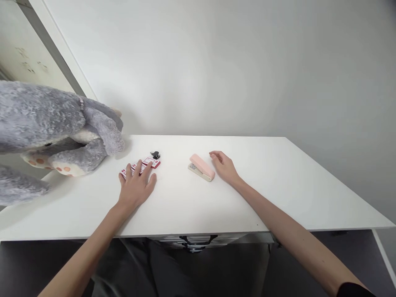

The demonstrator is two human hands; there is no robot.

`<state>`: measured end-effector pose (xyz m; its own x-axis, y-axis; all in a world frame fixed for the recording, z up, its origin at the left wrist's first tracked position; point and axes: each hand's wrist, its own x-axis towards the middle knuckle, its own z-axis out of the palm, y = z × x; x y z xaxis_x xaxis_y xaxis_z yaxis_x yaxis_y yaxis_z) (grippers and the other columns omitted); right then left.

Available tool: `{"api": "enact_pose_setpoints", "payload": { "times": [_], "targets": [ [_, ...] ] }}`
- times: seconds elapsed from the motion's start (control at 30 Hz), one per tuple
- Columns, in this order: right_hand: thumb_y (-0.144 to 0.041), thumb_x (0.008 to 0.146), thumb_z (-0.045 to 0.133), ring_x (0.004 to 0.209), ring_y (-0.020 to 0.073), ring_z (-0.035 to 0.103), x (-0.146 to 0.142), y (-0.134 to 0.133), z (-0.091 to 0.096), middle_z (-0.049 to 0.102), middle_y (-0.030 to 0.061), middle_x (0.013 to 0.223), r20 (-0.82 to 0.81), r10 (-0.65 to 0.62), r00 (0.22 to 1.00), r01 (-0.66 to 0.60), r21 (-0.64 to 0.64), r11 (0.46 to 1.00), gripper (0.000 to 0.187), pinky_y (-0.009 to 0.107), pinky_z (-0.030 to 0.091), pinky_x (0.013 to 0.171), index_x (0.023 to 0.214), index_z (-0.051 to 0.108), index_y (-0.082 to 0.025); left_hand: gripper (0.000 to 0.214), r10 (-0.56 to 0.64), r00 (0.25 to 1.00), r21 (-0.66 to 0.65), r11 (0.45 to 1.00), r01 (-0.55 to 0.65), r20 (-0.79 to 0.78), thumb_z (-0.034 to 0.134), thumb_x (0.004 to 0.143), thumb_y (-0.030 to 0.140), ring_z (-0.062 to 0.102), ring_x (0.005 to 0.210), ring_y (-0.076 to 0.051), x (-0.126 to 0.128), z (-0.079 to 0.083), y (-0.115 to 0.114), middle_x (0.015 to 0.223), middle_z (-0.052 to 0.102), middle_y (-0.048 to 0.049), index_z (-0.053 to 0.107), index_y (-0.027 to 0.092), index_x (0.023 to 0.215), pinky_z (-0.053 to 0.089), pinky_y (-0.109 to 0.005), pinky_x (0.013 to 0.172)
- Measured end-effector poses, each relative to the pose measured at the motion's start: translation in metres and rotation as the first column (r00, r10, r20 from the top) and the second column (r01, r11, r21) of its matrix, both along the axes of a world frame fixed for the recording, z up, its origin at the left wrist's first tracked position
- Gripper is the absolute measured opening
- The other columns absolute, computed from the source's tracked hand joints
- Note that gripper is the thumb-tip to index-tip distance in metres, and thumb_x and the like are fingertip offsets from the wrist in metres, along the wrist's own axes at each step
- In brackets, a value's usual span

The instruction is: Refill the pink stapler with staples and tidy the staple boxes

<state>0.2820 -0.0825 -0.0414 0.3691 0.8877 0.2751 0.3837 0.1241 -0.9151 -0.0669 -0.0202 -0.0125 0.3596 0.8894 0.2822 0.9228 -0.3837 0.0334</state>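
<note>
My left hand (135, 189) lies palm down with its fingers spread over a slanting row of small red-and-white boxes (154, 162). The fingertips touch the boxes and partly cover them, and I cannot read their print. Just behind the row's right end is a small black clip-like piece (155, 154). Near the middle of the white table sits a pink and cream stapler (202, 166), its pink top arm raised at the far-left end. Right beside it, apart from it, my right hand (225, 168) rests on its side, fingers loosely bent and holding nothing.
A big grey plush toy (40, 115) with pale, orange-dotted feet takes up the left end of the white table (179, 206). A plain wall (201, 70) stands behind. Below the front edge are drawers with a black handle (198, 240).
</note>
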Motion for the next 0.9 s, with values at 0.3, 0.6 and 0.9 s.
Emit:
{"api": "enact_pose_setpoints", "payload": {
  "times": [0.3,0.6,0.9],
  "targets": [
    [-0.041,0.098,0.055,0.121,0.0262,0.068,-0.001,0.001,-0.004,0.073,0.0115,0.131,0.101,0.0,0.995,0.0,0.0,1.0,0.033,0.047,0.052,0.105,0.122,0.067,-0.022,0.064,-0.006,1.0,0.019,1.0,0.006,0.008,0.031,0.105,0.046,0.028,0.156,-0.05,0.0,-0.003,-0.002,0.171,0.036,-0.0152,0.045,0.023,0.162,0.028,-0.076,0.118],
    [-0.019,0.09,0.05,0.12,0.0232,0.07,-0.002,0.004,-0.01,0.075,0.0093,0.127,0.165,0.039,0.985,-0.044,0.024,0.999,0.033,0.046,0.052,0.109,0.117,0.069,-0.022,0.061,-0.042,0.999,0.009,0.999,0.041,0.027,0.031,0.104,0.04,0.029,0.157,-0.045,-0.003,0.001,-0.006,0.17,0.04,-0.0131,0.05,0.021,0.159,0.03,-0.072,0.12],
    [-0.019,0.089,0.047,0.12,0.0227,0.07,-0.002,0.005,-0.013,0.075,0.0085,0.126,0.183,0.046,0.982,-0.05,0.018,0.999,0.036,0.046,0.053,0.106,0.118,0.069,-0.023,0.056,-0.126,0.989,0.016,0.992,0.125,0.075,0.035,0.103,0.035,0.034,0.158,-0.04,-0.006,0.001,-0.01,0.168,0.045,-0.0063,0.056,0.026,0.154,0.033,-0.066,0.123]
  ]
}}
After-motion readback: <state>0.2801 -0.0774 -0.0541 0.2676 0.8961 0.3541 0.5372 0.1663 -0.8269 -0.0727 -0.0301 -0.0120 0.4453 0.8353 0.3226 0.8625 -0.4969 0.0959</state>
